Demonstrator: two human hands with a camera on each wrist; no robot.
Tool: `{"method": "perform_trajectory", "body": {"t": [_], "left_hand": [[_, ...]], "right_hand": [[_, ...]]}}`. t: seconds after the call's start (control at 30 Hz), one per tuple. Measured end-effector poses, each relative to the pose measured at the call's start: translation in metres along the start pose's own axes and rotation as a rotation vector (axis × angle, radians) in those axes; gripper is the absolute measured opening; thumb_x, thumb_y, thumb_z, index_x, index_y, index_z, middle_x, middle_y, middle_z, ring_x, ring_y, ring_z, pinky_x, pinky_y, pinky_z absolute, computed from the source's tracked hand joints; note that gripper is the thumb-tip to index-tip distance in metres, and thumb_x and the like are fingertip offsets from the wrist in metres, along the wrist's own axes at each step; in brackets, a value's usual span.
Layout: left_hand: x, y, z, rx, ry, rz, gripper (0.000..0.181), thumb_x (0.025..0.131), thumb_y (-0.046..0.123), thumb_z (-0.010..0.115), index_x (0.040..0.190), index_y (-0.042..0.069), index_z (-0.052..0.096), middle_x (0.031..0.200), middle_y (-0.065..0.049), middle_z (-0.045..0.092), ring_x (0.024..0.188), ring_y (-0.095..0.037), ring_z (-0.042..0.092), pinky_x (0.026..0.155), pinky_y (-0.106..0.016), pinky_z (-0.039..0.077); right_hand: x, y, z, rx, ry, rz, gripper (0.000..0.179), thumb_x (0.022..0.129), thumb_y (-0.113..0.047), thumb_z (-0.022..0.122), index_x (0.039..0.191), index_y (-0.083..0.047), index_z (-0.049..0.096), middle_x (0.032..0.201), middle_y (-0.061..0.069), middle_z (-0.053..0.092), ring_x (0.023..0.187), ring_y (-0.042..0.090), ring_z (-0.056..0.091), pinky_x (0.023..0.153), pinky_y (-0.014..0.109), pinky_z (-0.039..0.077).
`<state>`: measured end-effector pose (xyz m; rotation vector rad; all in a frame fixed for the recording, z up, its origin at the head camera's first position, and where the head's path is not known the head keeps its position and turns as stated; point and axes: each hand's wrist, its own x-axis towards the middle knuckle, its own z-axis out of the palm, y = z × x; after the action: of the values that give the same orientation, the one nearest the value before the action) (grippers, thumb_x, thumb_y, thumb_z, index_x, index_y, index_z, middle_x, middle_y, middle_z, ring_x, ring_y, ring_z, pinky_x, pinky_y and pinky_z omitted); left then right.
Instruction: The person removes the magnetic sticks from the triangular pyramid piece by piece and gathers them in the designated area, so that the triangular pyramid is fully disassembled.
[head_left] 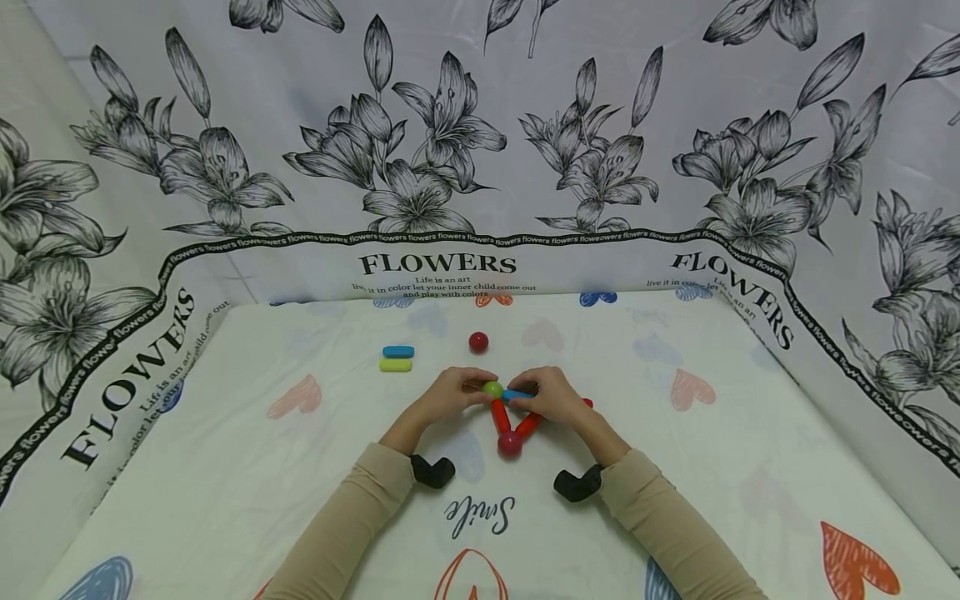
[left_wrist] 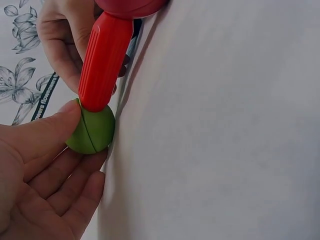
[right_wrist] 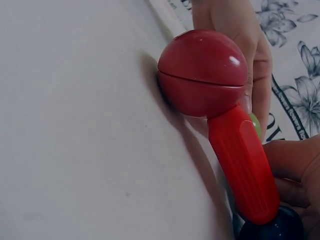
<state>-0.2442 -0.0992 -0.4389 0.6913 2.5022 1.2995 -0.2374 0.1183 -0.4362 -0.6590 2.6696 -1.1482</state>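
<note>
My left hand [head_left: 453,393] pinches a green ball [left_wrist: 95,132] between thumb and fingers. A red rod [left_wrist: 102,65] runs from that ball to a dark red ball [head_left: 510,443], which sits close over the cloth. From the dark red ball a second red rod [right_wrist: 243,170] leads to a dark blue ball [right_wrist: 275,227] under my right hand. My right hand [head_left: 553,393] grips a blue rod [head_left: 516,395] whose far end meets the green ball. A red piece [head_left: 588,403] peeks out beyond my right hand; most of it is hidden.
A loose blue rod [head_left: 398,352] and a yellow-green rod [head_left: 395,365] lie side by side at the back left. Behind my hands sits a separate red ball [head_left: 478,342]. A printed cloth [head_left: 360,533] covers the table, with a flowered curtain [head_left: 450,192] behind.
</note>
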Motion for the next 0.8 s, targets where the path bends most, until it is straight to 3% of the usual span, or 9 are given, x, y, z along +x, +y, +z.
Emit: {"method": "perform_trajectory", "body": {"t": [0.4, 0.8], "left_hand": [[-0.0028, -0.0003, 0.0004, -0.032, -0.01, -0.069, 0.037, 0.09, 0.013, 0.067, 0.125, 0.003, 0.062, 0.122, -0.016, 0.068, 0.114, -0.027, 0.065, 0.104, -0.04, 0.051], [-0.003, -0.0005, 0.0011, -0.033, -0.016, -0.106, 0.038, 0.091, 0.014, 0.066, 0.128, 0.005, 0.061, 0.124, -0.013, 0.067, 0.116, -0.026, 0.064, 0.106, -0.039, 0.05]], "right_hand": [[0.0029, 0.0013, 0.0033, 0.001, 0.102, 0.045, 0.021, 0.086, -0.014, 0.072, 0.104, -0.004, 0.072, 0.097, 0.01, 0.074, 0.086, 0.015, 0.063, 0.083, 0.032, 0.059], [0.0034, -0.0021, 0.0032, -0.006, 0.105, 0.123, 0.024, 0.086, -0.016, 0.072, 0.107, -0.006, 0.071, 0.1, 0.009, 0.073, 0.088, 0.016, 0.063, 0.083, 0.03, 0.059]]}}
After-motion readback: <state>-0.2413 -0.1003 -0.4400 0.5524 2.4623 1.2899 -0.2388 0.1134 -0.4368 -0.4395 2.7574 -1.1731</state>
